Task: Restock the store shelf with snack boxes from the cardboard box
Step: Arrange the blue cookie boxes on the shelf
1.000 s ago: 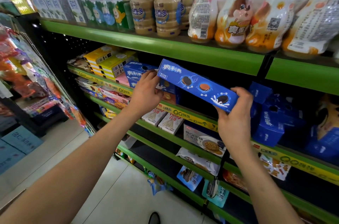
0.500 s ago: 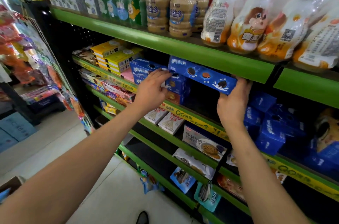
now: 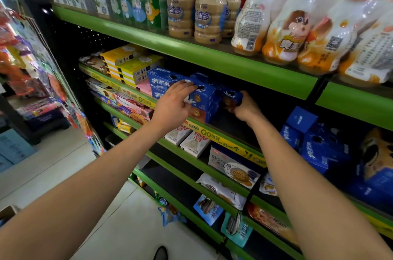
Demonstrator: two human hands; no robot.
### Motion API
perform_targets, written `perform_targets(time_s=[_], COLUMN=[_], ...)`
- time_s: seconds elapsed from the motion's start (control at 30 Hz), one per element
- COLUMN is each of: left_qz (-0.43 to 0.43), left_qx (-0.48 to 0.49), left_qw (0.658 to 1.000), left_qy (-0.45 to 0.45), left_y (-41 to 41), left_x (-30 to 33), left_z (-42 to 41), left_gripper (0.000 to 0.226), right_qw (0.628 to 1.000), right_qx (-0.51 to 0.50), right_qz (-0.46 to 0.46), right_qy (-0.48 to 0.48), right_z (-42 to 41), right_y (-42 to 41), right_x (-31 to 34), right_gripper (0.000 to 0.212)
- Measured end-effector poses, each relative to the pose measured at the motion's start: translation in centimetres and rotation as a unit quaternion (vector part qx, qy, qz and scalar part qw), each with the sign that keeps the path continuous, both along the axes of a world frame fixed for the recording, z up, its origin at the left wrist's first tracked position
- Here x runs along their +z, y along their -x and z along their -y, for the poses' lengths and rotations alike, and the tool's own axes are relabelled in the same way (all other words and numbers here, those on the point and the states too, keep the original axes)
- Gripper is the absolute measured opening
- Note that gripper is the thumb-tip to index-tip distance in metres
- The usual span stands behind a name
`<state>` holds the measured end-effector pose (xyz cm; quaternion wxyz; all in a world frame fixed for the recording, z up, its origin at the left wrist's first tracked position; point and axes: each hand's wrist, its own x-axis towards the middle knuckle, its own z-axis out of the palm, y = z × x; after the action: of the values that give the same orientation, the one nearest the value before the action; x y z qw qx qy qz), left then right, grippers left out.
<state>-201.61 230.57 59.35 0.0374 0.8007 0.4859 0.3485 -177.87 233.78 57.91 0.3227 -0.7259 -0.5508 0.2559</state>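
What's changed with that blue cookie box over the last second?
The blue cookie box went from held out in front of the shelf to pushed back onto it, beside the stacked blue boxes. The right hand still grips its end; the left hand shifted onto the stack. The yellow boxes and bottles above stayed put.

The light is bright and even at the front of the shelves, and it seems to come from above and behind the camera. The green shelf edge point(image 3: 212, 55) is well lit, but the space under it is deep in shadow, so the blue box point(image 3: 204, 93) in the centre looks dark at its back part. Glare lies on the plastic wrapping of the bottles point(image 3: 297, 32) at the upper right. The hanging packets point(image 3: 32, 64) at the left edge are blurred and smeared. Straight shelf lines bend toward the frame corners from the wide lens. The forearms at the bottom look stretched.
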Motion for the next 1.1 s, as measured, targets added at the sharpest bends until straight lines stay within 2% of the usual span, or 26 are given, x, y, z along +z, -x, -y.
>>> perform_targets(time_s=[0.07, 0.2, 0.3, 0.43, 0.6, 0.93, 1.1], left_qz=[-0.003, -0.001, 0.0, 0.001, -0.005, 0.01, 0.001], left_qx=[0.0, 0.0, 0.007, 0.006, 0.009, 0.01, 0.011], left_qw=[1.0, 1.0, 1.0, 1.0, 1.0, 1.0, 1.0], left_qy=[0.001, 0.001, 0.006, 0.0, 0.0, -0.007, -0.005], left_y=[0.0, 0.0, -0.2, -0.2, -0.3, -0.5, -0.4], left_x=[0.0, 0.0, 0.0, 0.0, -0.1, -0.5, -0.5], left_z=[-0.1, -0.2, -0.1, -0.1, -0.2, -0.6, -0.4], left_gripper=[0.056, 0.055, 0.056, 0.055, 0.056, 0.057, 0.057], right_qw=[0.999, 0.995, 0.993, 0.991, 0.993, 0.994, 0.995], right_qx=[0.025, 0.071, 0.1, 0.127, 0.116, 0.099, 0.093], right_qz=[-0.014, -0.074, -0.059, -0.037, -0.025, -0.016, -0.028], right_qy=[0.015, -0.013, -0.024, -0.025, -0.027, -0.033, -0.038], right_z=[-0.6, -0.9, -1.3, -1.7, -1.8, -1.8, -1.6], right_y=[-0.2, 0.1, 0.5, 1.0, 1.8, 2.2, 2.3], right_x=[-0.1, 0.2, 0.2, 0.3, 0.6, 0.7, 0.4], right_gripper=[0.062, 0.075, 0.079, 0.07, 0.075, 0.062, 0.067])
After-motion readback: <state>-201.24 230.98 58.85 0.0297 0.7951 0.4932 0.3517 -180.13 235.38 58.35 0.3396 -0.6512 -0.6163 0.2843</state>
